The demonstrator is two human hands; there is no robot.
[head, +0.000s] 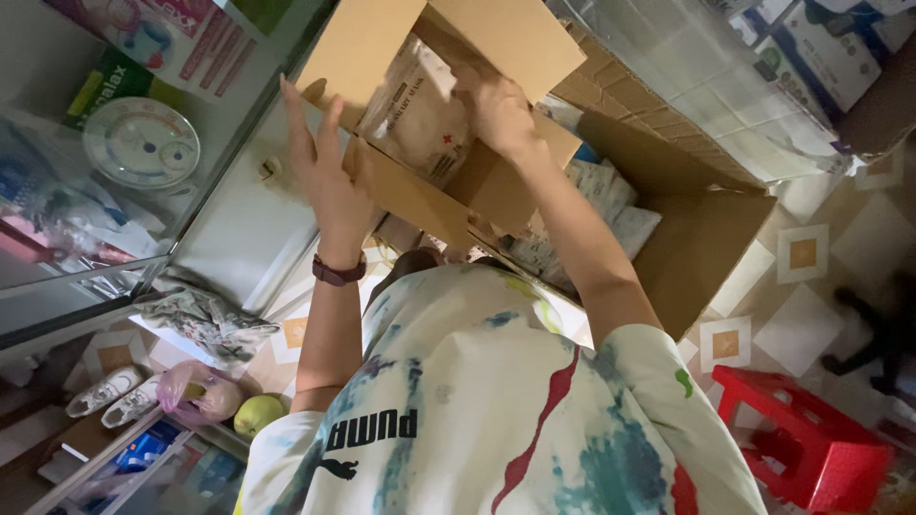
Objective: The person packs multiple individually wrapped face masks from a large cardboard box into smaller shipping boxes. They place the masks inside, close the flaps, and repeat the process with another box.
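Head view, catalogued near to far.

1. Tie-dye shirt [496, 420], along the bottom edge of the frame. Both bare arms reach forward from it, and a dark wristband [338, 272] sits on the left wrist.
2. Left hand [324, 167]: open, fingers spread and pointing away, the palm laid flat against the outer wall of the small box.
3. Right hand [498, 110]: fingers curled shut on the upper corner of the packet, at the mouth of the small box.
4. Small cardboard box [420, 195]: brown, flaps open, held up between the two hands in front of the large carton.
5. Packet [420, 119]: clear crinkled plastic over pale, flat contents, with dark print and a small red mark. It stands tilted in the small box's mouth, its lower part behind the box wall and its upper part showing. By this position, it is neither fully seated nor fully free, so the handling appears to be midway.
6. Large carton [711, 238]: brown, open, on the tiled floor [797, 324] beyond the small box. A heap of similar white packets [611, 205] lies inside it.
7. Floor's right edge: red plastic stool [811, 448].
8. Floor's left edge: green fruit [258, 412], pink bag [196, 391], white shoes [114, 396] and a crumpled cloth [205, 319].
9. Far left: glass cabinet [219, 143] holding a round dial [141, 143].
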